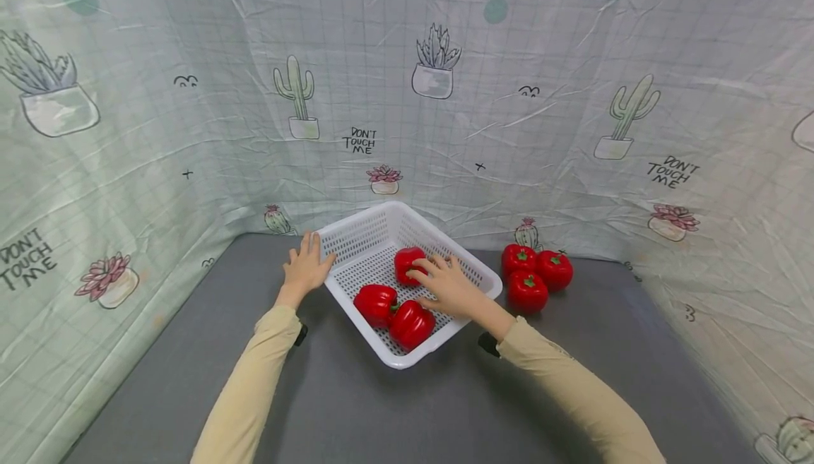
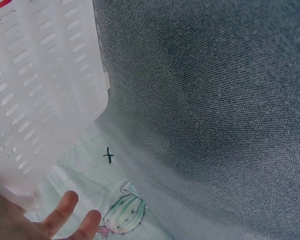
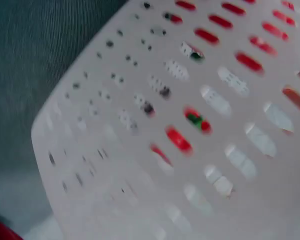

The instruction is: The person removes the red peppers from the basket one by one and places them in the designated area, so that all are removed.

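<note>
A white slotted plastic basket [image 1: 394, 204] stands on the table with three red bell peppers inside. Two of these, a left bell pepper [image 1: 375, 305] and a front bell pepper [image 1: 412, 325], lie side by side near the front corner. Over the basket, my right hand [image 1: 453, 290] spreads its fingers, with fingertips at the right side of the back bell pepper [image 1: 407, 265]. At the basket's left corner my left hand [image 1: 305, 266] rests against the rim, fingers extended. The left wrist view shows two of its fingertips [image 2: 67, 202] beyond the basket wall [image 2: 45, 75].
Right of the basket three tomatoes sit in a cluster: a back tomato [image 1: 518, 258], a right tomato [image 1: 555, 270] and a front tomato [image 1: 527, 292]. Behind the dark grey table [image 1: 381, 414] hangs a cactus-print cloth [image 1: 381, 61], which also covers both sides.
</note>
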A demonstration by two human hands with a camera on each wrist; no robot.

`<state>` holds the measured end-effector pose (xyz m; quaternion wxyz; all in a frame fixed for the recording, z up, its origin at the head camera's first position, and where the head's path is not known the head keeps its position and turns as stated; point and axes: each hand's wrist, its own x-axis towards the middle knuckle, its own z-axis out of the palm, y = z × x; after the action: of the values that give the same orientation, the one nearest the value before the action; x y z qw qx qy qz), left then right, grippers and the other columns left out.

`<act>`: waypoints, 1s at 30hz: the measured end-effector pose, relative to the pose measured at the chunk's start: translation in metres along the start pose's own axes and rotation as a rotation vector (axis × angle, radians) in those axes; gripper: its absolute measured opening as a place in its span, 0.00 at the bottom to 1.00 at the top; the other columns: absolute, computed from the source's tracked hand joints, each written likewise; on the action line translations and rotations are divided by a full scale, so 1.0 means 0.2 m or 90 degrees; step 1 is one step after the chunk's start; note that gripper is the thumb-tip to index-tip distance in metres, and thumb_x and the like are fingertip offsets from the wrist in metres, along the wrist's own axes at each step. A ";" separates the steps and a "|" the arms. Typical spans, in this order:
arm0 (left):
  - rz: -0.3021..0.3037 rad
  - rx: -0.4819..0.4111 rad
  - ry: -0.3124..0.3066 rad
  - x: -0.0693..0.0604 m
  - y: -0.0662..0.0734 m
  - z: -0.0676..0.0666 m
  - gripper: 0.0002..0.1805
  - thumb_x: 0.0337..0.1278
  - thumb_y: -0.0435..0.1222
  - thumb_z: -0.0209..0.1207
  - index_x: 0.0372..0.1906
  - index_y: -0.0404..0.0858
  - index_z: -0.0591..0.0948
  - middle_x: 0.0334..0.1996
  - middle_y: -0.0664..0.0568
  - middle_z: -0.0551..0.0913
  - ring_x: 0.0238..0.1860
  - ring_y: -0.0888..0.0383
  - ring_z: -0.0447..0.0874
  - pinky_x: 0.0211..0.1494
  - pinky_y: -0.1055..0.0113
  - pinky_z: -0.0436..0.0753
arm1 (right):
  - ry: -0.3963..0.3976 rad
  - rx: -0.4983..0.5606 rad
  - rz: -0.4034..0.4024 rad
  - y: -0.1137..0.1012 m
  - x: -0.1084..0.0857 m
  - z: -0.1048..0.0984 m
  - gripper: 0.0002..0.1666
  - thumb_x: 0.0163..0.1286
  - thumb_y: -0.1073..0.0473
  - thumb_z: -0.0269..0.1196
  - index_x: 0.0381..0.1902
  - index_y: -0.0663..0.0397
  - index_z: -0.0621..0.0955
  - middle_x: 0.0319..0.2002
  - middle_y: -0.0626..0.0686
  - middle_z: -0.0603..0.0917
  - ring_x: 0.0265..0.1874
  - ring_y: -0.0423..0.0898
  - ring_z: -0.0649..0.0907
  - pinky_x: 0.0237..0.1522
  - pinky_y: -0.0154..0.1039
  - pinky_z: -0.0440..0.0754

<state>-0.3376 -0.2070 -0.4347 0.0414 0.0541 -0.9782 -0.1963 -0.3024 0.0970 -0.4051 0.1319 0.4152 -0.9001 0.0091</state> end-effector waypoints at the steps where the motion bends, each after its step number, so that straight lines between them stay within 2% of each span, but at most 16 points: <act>1: 0.002 0.000 0.000 0.00 0.00 0.00 0.39 0.62 0.52 0.39 0.69 0.33 0.42 0.70 0.39 0.38 0.65 0.28 0.42 0.58 0.31 0.52 | 0.000 -0.007 -0.005 0.00 0.00 -0.01 0.34 0.50 0.46 0.66 0.55 0.45 0.72 0.57 0.52 0.72 0.55 0.51 0.67 0.54 0.58 0.65; 9: 0.004 -0.001 0.006 0.00 0.01 0.01 0.39 0.62 0.52 0.39 0.69 0.33 0.43 0.70 0.39 0.39 0.65 0.29 0.42 0.58 0.32 0.52 | 0.009 -0.110 -0.047 0.07 0.06 -0.13 0.34 0.49 0.46 0.67 0.55 0.46 0.72 0.54 0.54 0.73 0.51 0.51 0.69 0.50 0.55 0.67; 14: 0.004 0.003 0.002 0.00 0.00 0.01 0.39 0.62 0.52 0.38 0.69 0.33 0.43 0.70 0.39 0.39 0.65 0.29 0.42 0.58 0.32 0.52 | 0.005 -0.155 -0.066 0.10 0.11 -0.17 0.32 0.51 0.48 0.66 0.55 0.46 0.72 0.54 0.54 0.74 0.51 0.51 0.70 0.51 0.57 0.67; 21: 0.003 0.000 -0.003 0.00 -0.01 0.00 0.39 0.62 0.53 0.37 0.69 0.34 0.42 0.70 0.39 0.38 0.65 0.29 0.41 0.59 0.32 0.51 | -0.039 -0.217 -0.075 0.11 0.21 -0.15 0.32 0.52 0.48 0.64 0.56 0.46 0.72 0.56 0.53 0.73 0.56 0.52 0.70 0.56 0.59 0.64; 30: 0.002 -0.002 0.003 0.00 0.00 0.01 0.39 0.62 0.52 0.39 0.69 0.34 0.43 0.70 0.39 0.39 0.65 0.29 0.41 0.58 0.32 0.51 | -0.054 -0.309 -0.117 0.13 0.32 -0.09 0.30 0.54 0.47 0.63 0.55 0.44 0.71 0.56 0.51 0.74 0.56 0.49 0.69 0.58 0.55 0.66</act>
<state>-0.3384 -0.2069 -0.4368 0.0443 0.0528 -0.9778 -0.1977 -0.3581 0.0682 -0.3691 0.1901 0.4517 -0.8390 -0.2364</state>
